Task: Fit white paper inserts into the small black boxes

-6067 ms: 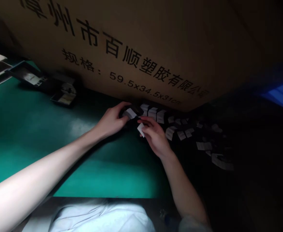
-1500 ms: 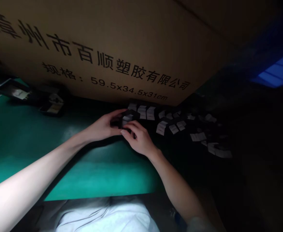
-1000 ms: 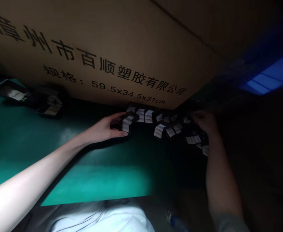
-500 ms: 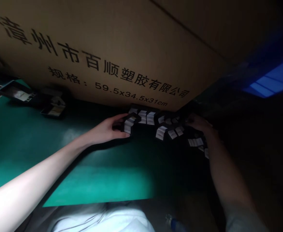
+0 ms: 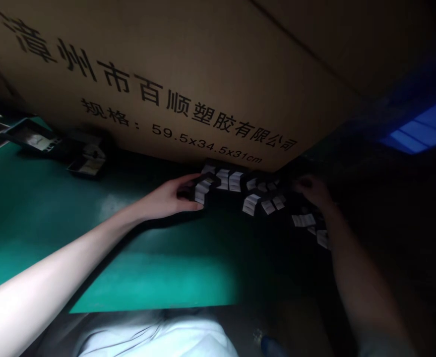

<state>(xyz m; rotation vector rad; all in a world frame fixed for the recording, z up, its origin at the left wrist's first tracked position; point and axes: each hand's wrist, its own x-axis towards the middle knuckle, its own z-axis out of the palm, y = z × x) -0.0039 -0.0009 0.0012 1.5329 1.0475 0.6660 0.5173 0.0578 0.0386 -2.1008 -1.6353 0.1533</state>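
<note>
My left hand (image 5: 173, 196) reaches in over the green mat and is closed around a small black piece with a pale, stepped face (image 5: 202, 191); its thumb lies along the near side. Right beside it, several similar black pieces with pale faces (image 5: 234, 181) stand in a cluster against the carton. My right hand (image 5: 314, 191) is in deep shadow at the right end of this cluster, fingers curled together. What they pinch, if anything, is too dark to make out. Below that wrist lie more of the pale-faced pieces (image 5: 303, 220).
A large printed cardboard carton (image 5: 188, 64) stands along the back of the green mat (image 5: 147, 277). At the far left are a black open tray (image 5: 31, 135) and a smaller black box-like piece (image 5: 86, 166). Bright blue panels (image 5: 422, 126) show at the right. The right side is very dark.
The whole view has shifted slightly, so things appear a little farther right. My right hand has shifted slightly right along the cluster. My left hand keeps its grip on the black piece.
</note>
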